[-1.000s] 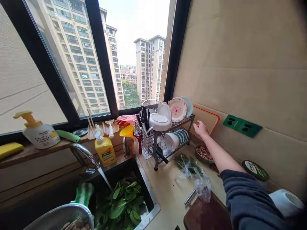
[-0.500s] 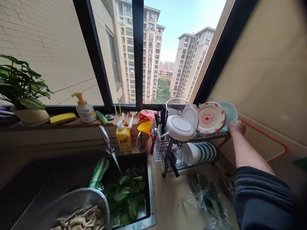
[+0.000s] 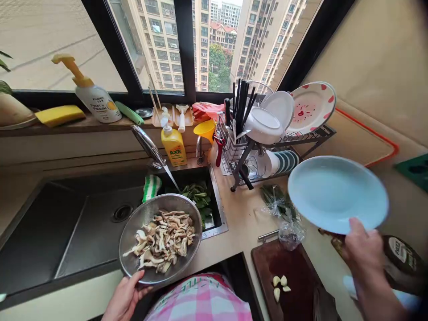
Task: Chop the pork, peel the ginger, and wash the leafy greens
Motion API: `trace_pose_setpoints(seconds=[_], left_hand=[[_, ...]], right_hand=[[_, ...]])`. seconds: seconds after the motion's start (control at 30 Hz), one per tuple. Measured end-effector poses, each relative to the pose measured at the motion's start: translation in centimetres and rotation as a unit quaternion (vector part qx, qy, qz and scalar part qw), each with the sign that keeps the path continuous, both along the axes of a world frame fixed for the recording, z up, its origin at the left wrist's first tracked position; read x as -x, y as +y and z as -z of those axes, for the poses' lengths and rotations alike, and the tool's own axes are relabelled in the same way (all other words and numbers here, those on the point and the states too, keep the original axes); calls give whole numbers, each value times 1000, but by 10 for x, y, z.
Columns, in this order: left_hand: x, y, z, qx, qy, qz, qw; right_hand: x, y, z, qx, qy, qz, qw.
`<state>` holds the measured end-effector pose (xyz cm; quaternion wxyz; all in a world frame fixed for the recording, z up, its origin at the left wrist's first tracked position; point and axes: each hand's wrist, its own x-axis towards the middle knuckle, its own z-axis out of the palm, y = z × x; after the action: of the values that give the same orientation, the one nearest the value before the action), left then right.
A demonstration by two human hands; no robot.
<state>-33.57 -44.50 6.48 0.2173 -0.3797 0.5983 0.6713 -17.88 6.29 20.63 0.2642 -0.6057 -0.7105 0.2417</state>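
Note:
My right hand (image 3: 364, 252) grips the near rim of a pale blue plate (image 3: 336, 192), held tilted in the air over the right side of the counter. My left hand (image 3: 125, 296) holds the near edge of a metal colander (image 3: 133, 223) filled with sliced mushrooms (image 3: 163, 238), above the sink's front edge. The two-tier dish rack (image 3: 284, 142) behind carries a red-spotted plate (image 3: 310, 107), white bowls and stacked plates.
A dark cutting board (image 3: 290, 276) with garlic cloves (image 3: 279, 285) lies near the counter's front. A bag of greens (image 3: 279, 207) sits beside it. Leafy greens (image 3: 199, 196) lie in the sink under the faucet (image 3: 149, 145). Yellow dish soap (image 3: 174, 145) stands behind. An orange-edged board (image 3: 361, 138) leans on the wall.
My right hand took the blue plate from the rack's top tier and brought it toward me. The view tilted down, and my left hand with the colander came into sight.

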Motion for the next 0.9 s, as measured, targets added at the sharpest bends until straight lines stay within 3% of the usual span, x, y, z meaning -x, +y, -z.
trace_pose_setpoints(seconds=[0.07,0.17,0.27,0.4,0.5,0.57,0.67,0.73,0.77,0.9], left_hand=[[13,-4,-2,-10,22,41,999],[32,-10,-8,-13,42,84,996],[49,-15,-14,-12,67,114,991],[69,-15,-23,-29,85,174,981],[84,-4,-29,-30,81,215,973],[92,8,-31,-29,83,251,964],[99,35,-33,-40,87,328,940],[100,57,-34,-54,94,384,917],[99,70,-33,-63,98,411,904],[94,124,-28,-108,113,524,837]], right_hand=[[1,-69,47,132,93,-17,987],[18,-156,116,321,217,-86,918],[33,-211,169,365,238,-65,898],[40,-244,207,355,264,-34,896],[35,-253,215,351,243,-27,904],[26,-253,210,363,177,-38,914],[11,-250,185,331,101,-74,935],[7,-248,162,318,151,-102,930],[9,-247,150,340,202,-118,911],[25,-241,124,517,339,-155,771]])
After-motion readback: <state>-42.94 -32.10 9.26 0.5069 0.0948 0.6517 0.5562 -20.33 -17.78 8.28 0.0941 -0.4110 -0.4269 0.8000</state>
